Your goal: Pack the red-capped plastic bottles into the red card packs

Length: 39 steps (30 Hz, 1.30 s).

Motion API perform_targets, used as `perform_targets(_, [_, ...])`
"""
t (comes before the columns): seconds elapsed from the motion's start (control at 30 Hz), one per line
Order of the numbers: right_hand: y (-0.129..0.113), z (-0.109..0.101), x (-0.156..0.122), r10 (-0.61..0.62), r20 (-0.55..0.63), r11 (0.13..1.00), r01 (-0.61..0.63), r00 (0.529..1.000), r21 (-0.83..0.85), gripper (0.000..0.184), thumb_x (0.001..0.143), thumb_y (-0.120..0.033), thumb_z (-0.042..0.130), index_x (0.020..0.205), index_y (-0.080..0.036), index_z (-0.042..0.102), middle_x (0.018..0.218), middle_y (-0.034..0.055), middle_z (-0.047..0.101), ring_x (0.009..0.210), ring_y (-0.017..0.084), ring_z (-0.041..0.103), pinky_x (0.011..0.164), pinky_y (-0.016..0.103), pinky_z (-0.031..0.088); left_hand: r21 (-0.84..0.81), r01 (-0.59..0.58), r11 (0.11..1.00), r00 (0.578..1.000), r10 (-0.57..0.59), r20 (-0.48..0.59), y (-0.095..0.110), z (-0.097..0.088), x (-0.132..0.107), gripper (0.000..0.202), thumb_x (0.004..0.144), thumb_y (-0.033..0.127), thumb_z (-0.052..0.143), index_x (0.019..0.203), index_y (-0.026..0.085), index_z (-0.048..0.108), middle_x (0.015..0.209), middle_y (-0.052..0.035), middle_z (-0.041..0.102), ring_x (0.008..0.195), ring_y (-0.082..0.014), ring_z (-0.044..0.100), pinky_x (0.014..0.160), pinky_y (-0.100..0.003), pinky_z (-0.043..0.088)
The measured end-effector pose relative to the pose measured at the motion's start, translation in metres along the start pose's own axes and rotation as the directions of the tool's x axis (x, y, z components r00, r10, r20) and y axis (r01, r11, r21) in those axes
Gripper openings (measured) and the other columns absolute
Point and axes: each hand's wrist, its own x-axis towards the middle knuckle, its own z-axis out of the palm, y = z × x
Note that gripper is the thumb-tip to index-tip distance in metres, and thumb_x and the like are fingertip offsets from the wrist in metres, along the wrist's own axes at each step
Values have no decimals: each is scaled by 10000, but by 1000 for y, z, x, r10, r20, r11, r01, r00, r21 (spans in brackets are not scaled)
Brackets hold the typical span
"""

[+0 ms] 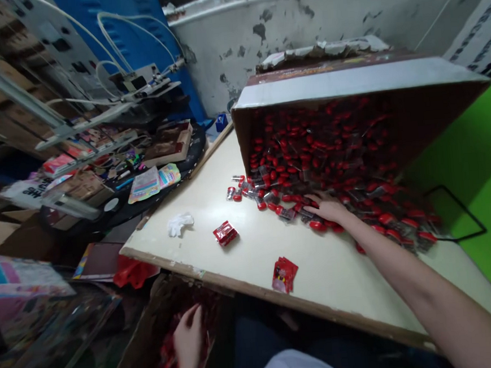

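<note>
My right hand (328, 207) reaches across the cream table (242, 252) and lies palm down on a heap of small red items in clear packets (311, 156), its fingers curled into the pile. The heap spills out of a big cardboard box (348, 82) tipped on its side. My left hand (188, 340) is down below the table's front edge, fingers resting in a box of red items (165, 349) on the floor; what it holds, if anything, is hidden. Two red packets lie loose on the table, one (225, 232) near the middle and one (284, 274) by the front edge.
A crumpled white scrap (179, 223) lies on the table's left part. To the left stands a round dark work surface (144, 197) with colourful packets and a machine with hoses (144, 84). A green wall (484, 188) is on the right.
</note>
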Motion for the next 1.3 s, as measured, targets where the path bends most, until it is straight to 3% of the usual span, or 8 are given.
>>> perform_targets(0.17, [3, 5, -53, -185, 34, 980, 187, 982, -70, 555, 822, -637, 339, 1282, -346, 450, 1321, 98, 422, 1062, 299, 507, 851, 416, 389, -116, -370, 922, 829, 384, 406, 69, 89, -49, 304, 750, 432, 517, 799, 161, 646, 768, -60, 656, 748, -191, 596, 732, -292, 436])
perform_targets(0.27, [6, 11, -73, -238, 18, 969, 239, 971, -59, 482, 849, -571, 365, 1246, -328, 491, 1310, 91, 430, 1103, 277, 475, 880, 396, 368, 92, -516, 852, 762, 407, 503, 97, 129, -67, 313, 719, 428, 581, 877, 162, 623, 779, -71, 628, 769, -196, 575, 716, -294, 407])
perform_targets(0.37, [9, 15, -83, -253, -18, 967, 252, 967, -43, 431, 867, -510, 380, 1200, -285, 537, 1291, 89, 457, 1118, 259, 455, 899, 382, 339, 234, -558, 796, 748, 361, 557, 109, 149, -74, 283, 693, 418, 621, 849, 182, 613, 846, -85, 629, 804, -211, 568, 702, -300, 388])
perform_targets(0.63, [-13, 17, -80, -96, -110, 993, 89, 989, -71, 410, 790, -537, 463, 1014, -225, 609, 1003, 96, 624, 988, 274, 502, 866, 426, 257, 115, -419, 901, 764, 281, 581, 104, 150, -63, 139, 708, 332, 614, 678, 207, 667, 699, -55, 657, 694, -178, 565, 630, -275, 369])
perform_targets(0.83, [-31, 10, -74, -43, -189, 987, 12, 981, -161, 299, 848, -358, 404, 868, -162, 629, 782, 93, 658, 787, 227, 562, 874, 402, 248, 44, -378, 925, 770, 288, 570, 96, 151, -54, 263, 614, 371, 701, 803, 188, 680, 723, -45, 656, 667, -161, 562, 614, -258, 377])
perform_targets(1.0, [-42, -11, -104, 88, -399, 994, -53, 913, 97, 355, 890, -403, 363, 924, -188, 644, 828, 84, 676, 794, 226, 589, 830, 367, 330, 47, -381, 924, 771, 289, 567, 95, 152, -54, 136, 624, 314, 691, 664, 187, 663, 656, -40, 641, 656, -161, 551, 616, -264, 372])
perform_targets(1.17, [-70, -1, -163, 375, -308, 758, -98, 874, 645, 394, 848, -507, 432, 991, -215, 655, 867, 56, 694, 730, 208, 630, 653, 304, 466, -10, -380, 925, 737, 309, 602, 93, 147, -53, 134, 693, 284, 606, 649, 187, 688, 606, -31, 639, 622, -151, 548, 616, -261, 378])
perform_targets(1.3, [-104, 36, -192, 401, -94, 519, -142, 911, 843, 379, 793, -511, 514, 966, -209, 664, 789, 45, 703, 663, 206, 653, 634, 331, 516, -45, -369, 928, 730, 320, 604, 90, 143, -52, 148, 700, 270, 587, 692, 178, 703, 616, -33, 650, 627, -148, 553, 630, -256, 385])
